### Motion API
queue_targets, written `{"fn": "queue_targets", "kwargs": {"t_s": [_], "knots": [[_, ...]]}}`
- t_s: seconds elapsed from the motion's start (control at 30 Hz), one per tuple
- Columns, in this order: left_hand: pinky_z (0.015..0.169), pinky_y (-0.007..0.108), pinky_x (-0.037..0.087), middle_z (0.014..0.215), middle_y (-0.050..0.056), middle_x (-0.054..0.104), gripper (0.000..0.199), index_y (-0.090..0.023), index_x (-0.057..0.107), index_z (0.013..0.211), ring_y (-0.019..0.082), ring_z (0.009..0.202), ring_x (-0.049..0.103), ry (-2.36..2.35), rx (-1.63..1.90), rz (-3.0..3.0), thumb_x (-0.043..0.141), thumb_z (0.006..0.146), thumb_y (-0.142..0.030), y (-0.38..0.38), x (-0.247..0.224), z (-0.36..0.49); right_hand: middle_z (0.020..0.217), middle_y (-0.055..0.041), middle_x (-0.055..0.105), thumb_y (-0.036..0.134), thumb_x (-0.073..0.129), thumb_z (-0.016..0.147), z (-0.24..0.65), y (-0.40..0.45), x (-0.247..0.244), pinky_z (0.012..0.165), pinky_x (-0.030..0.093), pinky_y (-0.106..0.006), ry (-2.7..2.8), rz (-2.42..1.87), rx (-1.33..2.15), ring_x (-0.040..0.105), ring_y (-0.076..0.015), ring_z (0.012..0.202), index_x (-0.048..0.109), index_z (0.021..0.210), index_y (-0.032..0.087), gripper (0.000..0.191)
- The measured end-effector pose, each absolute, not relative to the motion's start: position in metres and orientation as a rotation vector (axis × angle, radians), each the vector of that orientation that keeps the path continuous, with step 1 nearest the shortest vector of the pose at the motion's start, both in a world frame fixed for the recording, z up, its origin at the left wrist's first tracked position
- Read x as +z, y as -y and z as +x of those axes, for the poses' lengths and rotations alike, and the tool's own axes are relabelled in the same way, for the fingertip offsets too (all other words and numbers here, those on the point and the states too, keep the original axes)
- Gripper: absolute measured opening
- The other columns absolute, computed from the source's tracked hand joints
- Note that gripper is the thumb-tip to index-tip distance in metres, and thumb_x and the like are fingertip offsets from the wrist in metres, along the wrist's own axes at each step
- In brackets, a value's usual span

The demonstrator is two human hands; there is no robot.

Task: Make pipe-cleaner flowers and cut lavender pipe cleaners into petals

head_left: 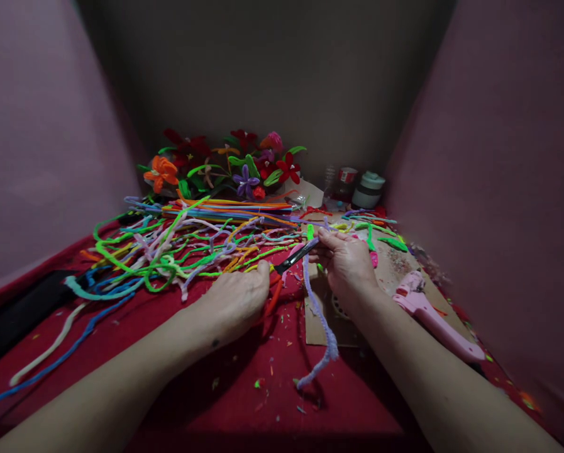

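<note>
My left hand (pixel 241 297) is closed around the red handles of a pair of scissors (pixel 295 257), whose dark blades point up and to the right. The blade tips reach the fingers of my right hand (pixel 351 263). Between its pinched thumb and fingers, my right hand grips a lavender pipe cleaner (pixel 316 308). The long end of this pipe cleaner hangs down past the cardboard edge, with a thicker, bunched stretch near the bottom. Whether the blades are closed on the pipe cleaner is too small to tell.
A tangle of colourful pipe cleaners (pixel 168 245) spreads over the red cloth (pixel 244 390) at left. Pipe-cleaner flowers (pixel 246 180) stand behind. On the right lie a cardboard sheet (pixel 317 333) and a pink glue gun (pixel 439 321). A jar (pixel 346 182) and lidded cup (pixel 369 190) are at the back.
</note>
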State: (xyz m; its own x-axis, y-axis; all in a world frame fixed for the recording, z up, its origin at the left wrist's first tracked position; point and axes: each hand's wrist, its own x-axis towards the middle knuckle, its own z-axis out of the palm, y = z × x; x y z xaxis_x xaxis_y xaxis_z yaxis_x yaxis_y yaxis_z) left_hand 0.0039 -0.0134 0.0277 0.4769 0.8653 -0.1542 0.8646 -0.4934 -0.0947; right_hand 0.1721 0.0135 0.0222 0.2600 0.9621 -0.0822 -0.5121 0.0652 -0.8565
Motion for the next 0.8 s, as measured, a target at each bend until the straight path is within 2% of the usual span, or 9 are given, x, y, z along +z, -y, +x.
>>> {"fn": "queue_targets", "kwargs": {"t_s": [0.17,0.4,0.63,0.8], "knots": [[0.053,0.035,0.041,0.080,0.015,0.065,0.027,-0.012,0.039,0.103,0.030,0.070,0.062,1.564,0.289,-2.687,0.028,0.081,-0.022,0.0127,0.0242,0.0031,0.044,0.0000,0.058,0.010,0.054,0.073,0.1722,-0.0130,0.0221,0.034,0.047,-0.019,0.619,-0.918,1.236,0.054,-0.0105,0.035,0.053,0.059,0.011,0.014],[0.061,0.034,0.042,0.089,0.016,0.064,0.026,-0.012,0.040,0.102,0.029,0.080,0.061,1.591,0.313,-2.702,0.031,0.080,-0.021,0.0150,0.0275,0.0025,0.047,0.0002,0.060,0.014,0.058,0.071,0.1713,-0.0127,0.0207,0.034,0.046,-0.018,0.705,-0.917,1.184,0.053,-0.0089,0.036,0.054,0.060,0.011,0.012],[0.059,0.035,0.041,0.085,0.016,0.064,0.029,-0.012,0.041,0.104,0.029,0.077,0.062,1.604,0.304,-2.711,0.026,0.083,-0.025,0.0151,0.0295,0.0043,0.047,0.0010,0.059,0.016,0.060,0.069,0.1724,-0.0129,0.0195,0.035,0.046,-0.018,0.717,-0.911,1.181,0.052,-0.0080,0.035,0.054,0.059,0.012,0.012],[0.061,0.034,0.041,0.084,0.016,0.065,0.030,-0.012,0.040,0.106,0.028,0.079,0.063,1.641,0.327,-2.679,0.030,0.080,-0.022,0.0158,0.0290,0.0039,0.048,0.0010,0.060,0.018,0.062,0.066,0.1721,-0.0125,0.0189,0.037,0.048,-0.019,0.753,-0.887,1.170,0.054,-0.0086,0.038,0.053,0.058,0.013,0.013]]}}
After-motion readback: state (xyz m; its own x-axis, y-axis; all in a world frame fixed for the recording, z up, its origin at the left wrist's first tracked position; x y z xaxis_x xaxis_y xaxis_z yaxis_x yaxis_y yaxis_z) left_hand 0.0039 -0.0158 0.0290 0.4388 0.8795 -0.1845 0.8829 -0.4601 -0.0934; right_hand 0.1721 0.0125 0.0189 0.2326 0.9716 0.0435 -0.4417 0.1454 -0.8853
